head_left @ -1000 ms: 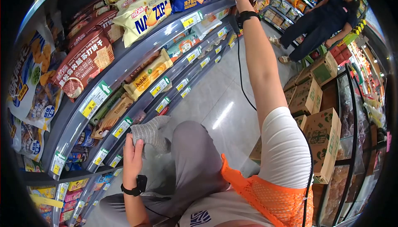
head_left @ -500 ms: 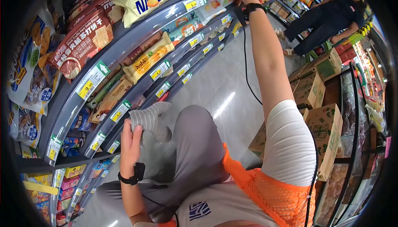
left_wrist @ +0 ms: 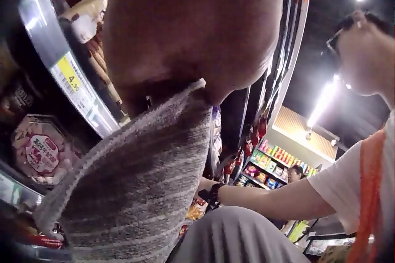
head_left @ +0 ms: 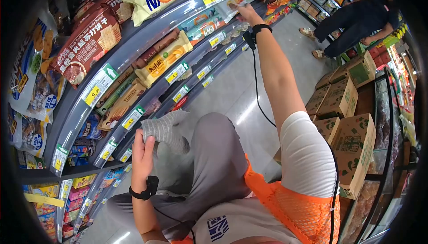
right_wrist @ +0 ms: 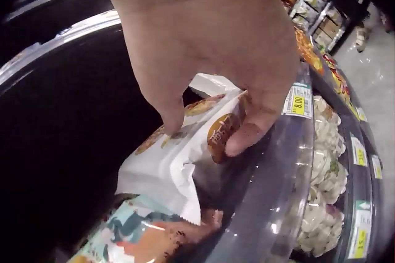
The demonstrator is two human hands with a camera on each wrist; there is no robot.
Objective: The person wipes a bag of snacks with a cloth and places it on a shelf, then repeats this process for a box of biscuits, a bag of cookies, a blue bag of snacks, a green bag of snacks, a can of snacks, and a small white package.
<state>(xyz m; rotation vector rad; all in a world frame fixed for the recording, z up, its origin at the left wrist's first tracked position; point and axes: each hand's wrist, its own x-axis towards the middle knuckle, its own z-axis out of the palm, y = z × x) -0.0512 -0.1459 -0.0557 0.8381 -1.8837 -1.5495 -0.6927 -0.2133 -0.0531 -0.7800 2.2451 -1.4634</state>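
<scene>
In the head view my left hand (head_left: 142, 157) grips a grey striped cloth (head_left: 166, 132), low beside the shelves. The left wrist view has the cloth (left_wrist: 142, 183) hanging in folds below the hand (left_wrist: 197, 28). My right hand (head_left: 248, 15) reaches to a shelf below the top row. Seen from the right wrist, the thumb and fingers of this hand (right_wrist: 216, 41) pinch a white snack package (right_wrist: 170, 161) with a brown oval on it. A teal and orange package (right_wrist: 139, 232) lies beside it on the shelf, just behind the clear shelf edge.
Curved shelves with price-label rails (head_left: 147, 25) run along the left, holding biscuit packs (head_left: 89, 43). Cardboard boxes (head_left: 352, 148) and a dark rack stand on the right. A person in dark clothes (head_left: 356, 18) is farther up the aisle. A cable hangs from my right wrist.
My right hand has come down from the top shelf row to the white package on the shelf beneath. The left hand keeps its hold on the cloth. The person in dark clothes has shifted slightly.
</scene>
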